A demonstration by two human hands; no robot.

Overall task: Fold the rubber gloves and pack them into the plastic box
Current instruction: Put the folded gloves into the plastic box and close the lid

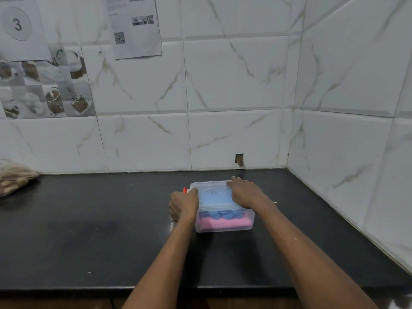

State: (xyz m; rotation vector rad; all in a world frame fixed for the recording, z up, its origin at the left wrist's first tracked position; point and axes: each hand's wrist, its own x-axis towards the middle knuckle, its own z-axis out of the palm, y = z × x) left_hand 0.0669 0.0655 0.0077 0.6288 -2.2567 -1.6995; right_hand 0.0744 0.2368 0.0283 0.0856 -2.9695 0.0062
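Observation:
A clear plastic box [225, 227] stands on the black counter, a little right of centre. Through its front wall I see a folded pink glove [223, 223] at the bottom and a blue glove [224, 214] on top of it. A translucent lid [215, 195] lies on the box. My left hand [184, 205] grips the box's left side beside an orange clip [184, 189]. My right hand [245, 194] lies flat on the lid's right part, its fingers reaching the far edge.
The black counter [111, 230] runs to tiled walls at the back and right, which meet in a corner. A brownish bag [13, 177] lies at the far left against the wall. Papers hang on the wall at upper left. The counter's front edge is near me.

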